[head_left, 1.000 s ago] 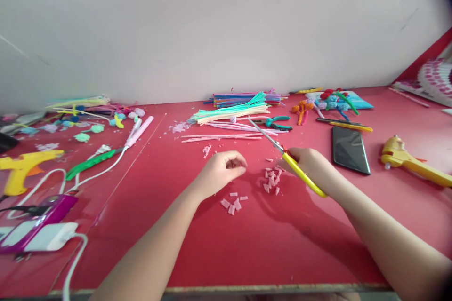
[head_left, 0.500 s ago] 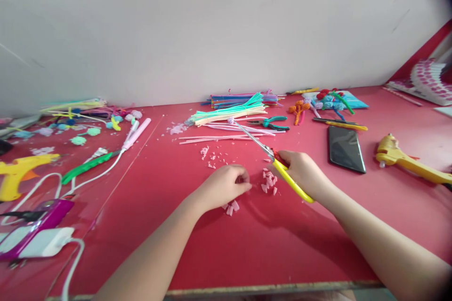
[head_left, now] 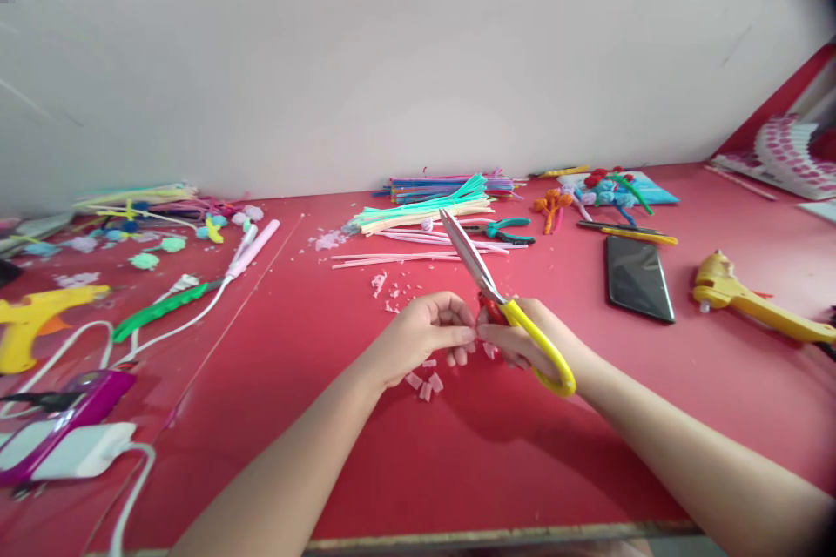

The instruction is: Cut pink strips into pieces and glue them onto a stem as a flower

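My right hand (head_left: 539, 335) holds a pair of scissors (head_left: 471, 259) with yellow and red handles, the blades pointing up and away to the left. Its thumb and fingertips meet those of my left hand (head_left: 434, 331) above the red table. The left thumb and forefinger are pinched together; whatever small thing lies between them is too small to make out. Under and beside my left hand lie cut pink pieces (head_left: 424, 386). More pink bits lie partly hidden behind my right hand.
Bundled pipe cleaners (head_left: 424, 213), pliers (head_left: 506, 228) and pink stems lie toward the white partition (head_left: 392, 78). A phone (head_left: 638, 278) and a yellow glue gun (head_left: 751, 296) are at right. At left are another glue gun (head_left: 32, 318), a green-handled tool (head_left: 163, 311) and a power strip (head_left: 78, 418) with cables.
My right hand has moved left and my left hand slightly right, so their fingertips now meet. The scissors have turned more upright, their tips still toward the back.
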The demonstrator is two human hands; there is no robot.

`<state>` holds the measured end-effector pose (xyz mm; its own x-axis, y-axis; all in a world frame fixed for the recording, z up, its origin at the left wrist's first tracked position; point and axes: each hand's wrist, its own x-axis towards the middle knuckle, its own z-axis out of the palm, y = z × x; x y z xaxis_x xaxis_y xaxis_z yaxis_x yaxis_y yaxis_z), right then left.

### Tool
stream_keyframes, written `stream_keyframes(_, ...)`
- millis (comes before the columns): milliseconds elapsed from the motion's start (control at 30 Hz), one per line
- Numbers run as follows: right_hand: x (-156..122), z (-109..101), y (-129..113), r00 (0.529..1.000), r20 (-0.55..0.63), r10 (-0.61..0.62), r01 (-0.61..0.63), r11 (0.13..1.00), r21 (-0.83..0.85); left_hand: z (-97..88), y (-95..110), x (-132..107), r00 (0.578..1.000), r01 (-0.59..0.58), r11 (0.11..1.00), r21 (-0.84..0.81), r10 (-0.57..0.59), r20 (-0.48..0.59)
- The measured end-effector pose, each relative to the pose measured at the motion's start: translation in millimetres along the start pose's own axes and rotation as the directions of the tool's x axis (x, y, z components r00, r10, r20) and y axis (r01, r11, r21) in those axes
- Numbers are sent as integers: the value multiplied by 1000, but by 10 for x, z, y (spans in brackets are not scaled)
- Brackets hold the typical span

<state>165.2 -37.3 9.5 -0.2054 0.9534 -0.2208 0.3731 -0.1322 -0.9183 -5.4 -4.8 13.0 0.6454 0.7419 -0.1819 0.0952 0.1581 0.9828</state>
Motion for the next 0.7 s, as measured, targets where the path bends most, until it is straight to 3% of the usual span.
stream_keyframes(167, -15, 15, -14, 996, -88, -35, 32, 999, -31, -26, -8, 21, 999, -30, 994, 109, 34, -34)
stream_keyframes(233, -2, 1, -2, 988, -149, -37, 33, 999, -29, -81, -26, 31, 990, -55, 968, 244, 85, -115)
stream_keyframes(400, 30, -49, 44, 974, -226, -1, -11, 999, -52, -207, -94, 50, 913, 55, 769, 637, 220, -344)
stream_keyframes(533, 21, -36, 63, 984, -166, -58, 35, 990, -139, -231, -140, 68, 883, 38, 703, 710, 309, -353)
stream_keyframes(700, 11, -7, 49, 993, -96, -73, 53, 978, -200, -181, -114, 59, 926, 29, 767, 641, 220, -305)
